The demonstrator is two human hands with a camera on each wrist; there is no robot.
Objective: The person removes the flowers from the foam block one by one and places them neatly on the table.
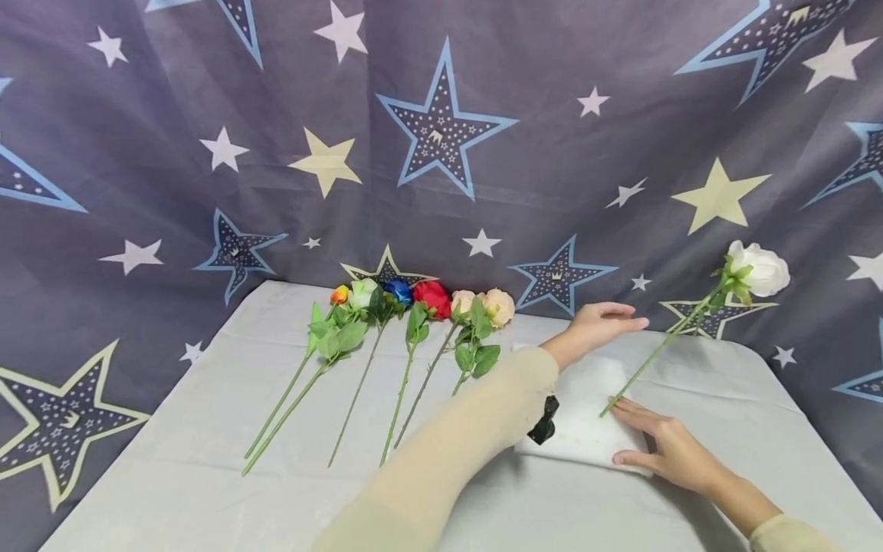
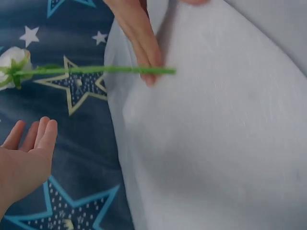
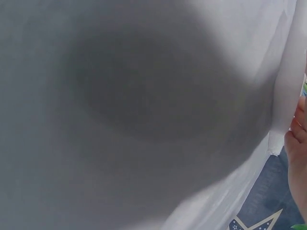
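Observation:
My left hand [image 1: 599,331] reaches over the far side of a folded white sheet [image 1: 586,429], fingers extended and holding nothing. In the left wrist view the left hand [image 2: 29,158] shows spread fingers against the curtain. My right hand [image 1: 672,448] rests at the sheet's right side, fingers straight and thumb apart. A white artificial rose [image 1: 759,270] slants up to the right. Its green stem [image 2: 110,69] crosses the right hand's fingertips, with the lower end over the sheet; I see no thumb closing on it. The right wrist view mostly shows pale, shadowed cloth [image 3: 144,96].
Left of the sheet lies a row of artificial flowers: orange [image 1: 339,294], pale green [image 1: 362,293], blue [image 1: 398,291], red [image 1: 432,299] and peach [image 1: 498,307]. A grey cloth [image 1: 172,460] covers the table. Behind hangs a star-patterned curtain [image 1: 276,92].

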